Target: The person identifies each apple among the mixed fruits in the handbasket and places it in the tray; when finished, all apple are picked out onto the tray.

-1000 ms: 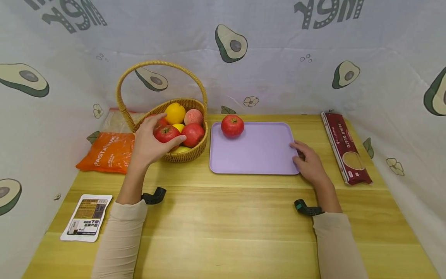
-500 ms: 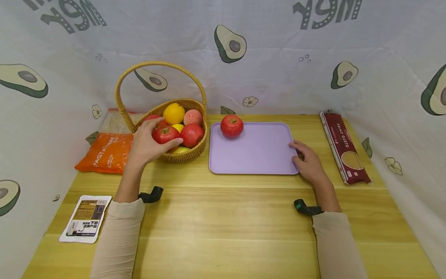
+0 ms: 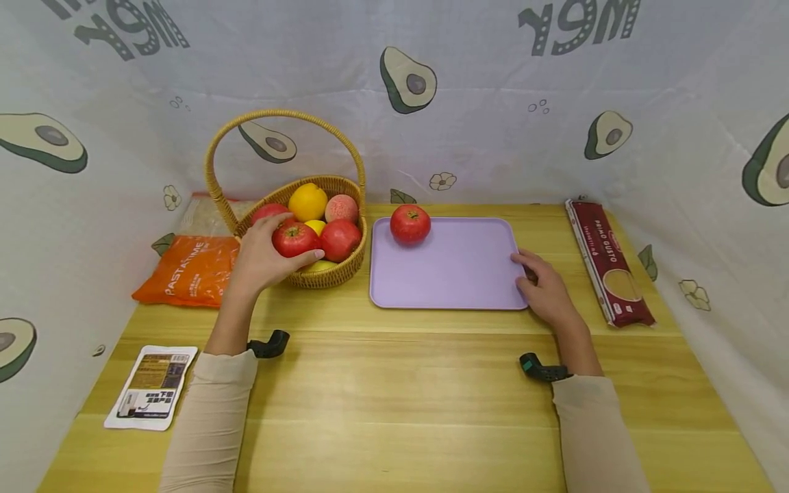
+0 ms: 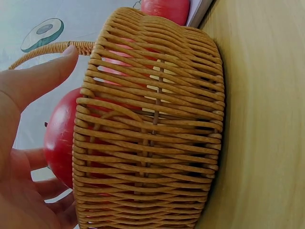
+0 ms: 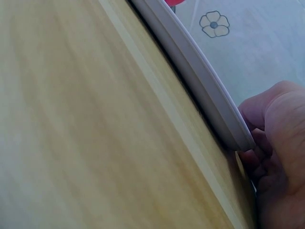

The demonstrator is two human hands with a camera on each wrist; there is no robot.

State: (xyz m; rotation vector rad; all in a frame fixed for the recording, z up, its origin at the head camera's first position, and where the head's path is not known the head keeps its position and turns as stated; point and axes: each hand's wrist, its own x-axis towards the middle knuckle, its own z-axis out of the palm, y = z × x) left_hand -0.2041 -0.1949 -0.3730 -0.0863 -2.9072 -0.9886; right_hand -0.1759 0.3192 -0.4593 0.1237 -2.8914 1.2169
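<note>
My left hand (image 3: 259,259) reaches over the near left rim of a wicker basket (image 3: 335,275). Its fingers curve along the far side of a red apple (image 3: 296,239) in the basket, while the thumb stretches out in front. In the left wrist view the thumb (image 4: 47,76) stands apart from this apple (image 4: 62,138), whose lower part is hidden behind the weave. At the right edge of a lilac tray (image 3: 459,277), my right hand (image 3: 547,287) holds the rim between thumb and curled fingers. Another red apple (image 3: 410,224) sits at the tray's back left.
More fruit fills the basket: an orange-yellow one (image 3: 307,202), a peach (image 3: 342,208) and a red one (image 3: 341,239). The tall handle (image 3: 283,113) arches above. Left lie an orange pasta bag (image 3: 188,270) and a white pouch (image 3: 151,387); right, a spaghetti pack (image 3: 610,263).
The left thumb has sunk slightly from the neighbouring red fruit toward the basket's front rim. My right hand and the tray stay where they were.
</note>
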